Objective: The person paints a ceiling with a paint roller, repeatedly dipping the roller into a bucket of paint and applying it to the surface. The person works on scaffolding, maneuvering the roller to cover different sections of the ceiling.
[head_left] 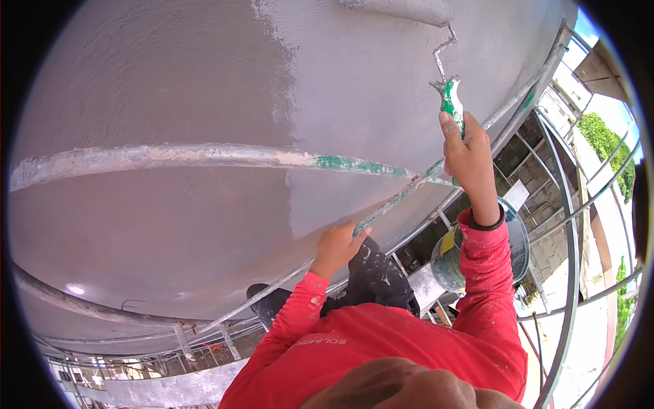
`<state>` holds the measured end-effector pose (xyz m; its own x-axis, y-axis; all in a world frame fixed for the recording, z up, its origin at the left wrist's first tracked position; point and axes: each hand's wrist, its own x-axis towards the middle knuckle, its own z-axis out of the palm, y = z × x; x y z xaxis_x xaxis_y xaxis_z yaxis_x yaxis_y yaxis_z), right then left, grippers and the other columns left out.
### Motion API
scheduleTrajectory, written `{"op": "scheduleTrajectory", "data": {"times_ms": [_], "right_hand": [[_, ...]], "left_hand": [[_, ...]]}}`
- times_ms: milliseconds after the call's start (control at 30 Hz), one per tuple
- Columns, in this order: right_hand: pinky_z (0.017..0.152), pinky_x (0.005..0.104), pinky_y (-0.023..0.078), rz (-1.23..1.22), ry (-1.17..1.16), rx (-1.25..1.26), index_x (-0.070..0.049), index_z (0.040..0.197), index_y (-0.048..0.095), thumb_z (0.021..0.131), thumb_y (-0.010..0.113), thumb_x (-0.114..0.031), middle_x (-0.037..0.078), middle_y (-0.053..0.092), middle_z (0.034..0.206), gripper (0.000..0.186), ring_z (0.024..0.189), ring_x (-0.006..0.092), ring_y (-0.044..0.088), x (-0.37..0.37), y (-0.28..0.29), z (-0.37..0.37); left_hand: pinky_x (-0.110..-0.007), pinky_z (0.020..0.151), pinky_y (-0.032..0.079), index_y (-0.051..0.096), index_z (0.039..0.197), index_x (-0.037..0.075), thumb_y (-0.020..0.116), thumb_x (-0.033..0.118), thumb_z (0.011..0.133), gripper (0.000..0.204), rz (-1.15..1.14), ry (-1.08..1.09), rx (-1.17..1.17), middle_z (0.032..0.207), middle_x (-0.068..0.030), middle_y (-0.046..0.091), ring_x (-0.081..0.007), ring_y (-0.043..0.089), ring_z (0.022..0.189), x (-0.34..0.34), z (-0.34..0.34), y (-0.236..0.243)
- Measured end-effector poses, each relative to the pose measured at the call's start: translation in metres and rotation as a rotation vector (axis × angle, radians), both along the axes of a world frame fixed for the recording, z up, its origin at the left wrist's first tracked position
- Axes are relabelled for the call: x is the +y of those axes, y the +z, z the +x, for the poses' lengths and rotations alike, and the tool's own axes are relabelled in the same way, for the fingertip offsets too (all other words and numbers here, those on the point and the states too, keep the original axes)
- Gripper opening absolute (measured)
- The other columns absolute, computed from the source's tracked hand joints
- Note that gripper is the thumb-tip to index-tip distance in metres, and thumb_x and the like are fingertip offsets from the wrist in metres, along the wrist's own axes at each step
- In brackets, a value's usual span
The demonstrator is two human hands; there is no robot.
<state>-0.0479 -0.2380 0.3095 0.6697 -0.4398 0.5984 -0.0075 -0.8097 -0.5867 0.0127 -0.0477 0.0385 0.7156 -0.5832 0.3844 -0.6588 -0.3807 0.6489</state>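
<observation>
My right hand (469,153) is closed round the green-and-white handle (449,97) of a paint roller. Its grey-coated roller (395,10) lies against the curved wall (150,82) at the top, where a paler painted area borders darker grey. My left hand (336,249) grips a diagonal metal tube (389,204) lower down. That tube crosses a horizontal pipe (225,155) streaked with green and pale paint. Below my right forearm stands a paint-smeared bucket (444,269), partly hidden by the arm.
Metal scaffold rails (565,218) curve along the right side, with a drop to paving (545,252) and green foliage (603,136) beyond. A lower rail (102,300) runs along the left. My legs in dark, paint-spattered trousers are below me beside a plank (426,290).
</observation>
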Motion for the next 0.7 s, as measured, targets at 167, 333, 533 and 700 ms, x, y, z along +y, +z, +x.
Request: {"op": "scheduleTrajectory", "data": {"times_ms": [167,333,533,700], "right_hand": [[0.052,0.0424,0.037,-0.009,-0.008,0.104,0.005,0.080,0.050,0.098,0.062,-0.032,0.020,0.045,0.057,0.043,0.050,0.0288,0.042,0.001,-0.021,0.000],[0.056,0.0488,0.041,-0.072,0.001,0.290,0.008,0.081,0.050,0.097,0.064,-0.030,0.029,0.052,0.063,0.043,0.060,0.0463,0.053,0.006,-0.062,-0.031],[0.063,0.0509,0.043,-0.022,0.107,0.438,0.009,0.089,0.056,0.095,0.065,-0.029,0.031,0.055,0.069,0.039,0.069,0.0502,0.056,-0.013,-0.092,-0.057],[0.058,0.0432,0.044,0.061,0.066,0.356,0.008,0.096,0.060,0.095,0.065,-0.027,0.024,0.055,0.068,0.036,0.057,0.0378,0.056,-0.020,-0.097,-0.078]], "left_hand": [[-0.052,0.062,0.048,0.059,0.081,0.001,0.055,0.049,0.097,0.051,0.015,0.018,-0.020,0.068,-0.0210,0.063,-0.0432,0.063,0.068,0.001,0.000,-0.004],[-0.052,0.060,0.048,0.058,0.079,0.001,0.056,0.049,0.096,0.052,0.021,0.011,0.008,0.067,-0.0207,0.062,-0.0428,0.063,0.066,-0.001,-0.001,-0.003],[-0.052,0.061,0.048,0.062,0.086,-0.001,0.058,0.049,0.096,0.050,0.014,0.008,0.055,0.069,-0.0222,0.063,-0.0443,0.063,0.069,-0.004,0.000,-0.004],[-0.052,0.063,0.047,0.065,0.098,-0.002,0.060,0.046,0.096,0.048,0.009,0.012,0.034,0.072,-0.0251,0.063,-0.0469,0.063,0.072,-0.005,0.000,0.001]]}}
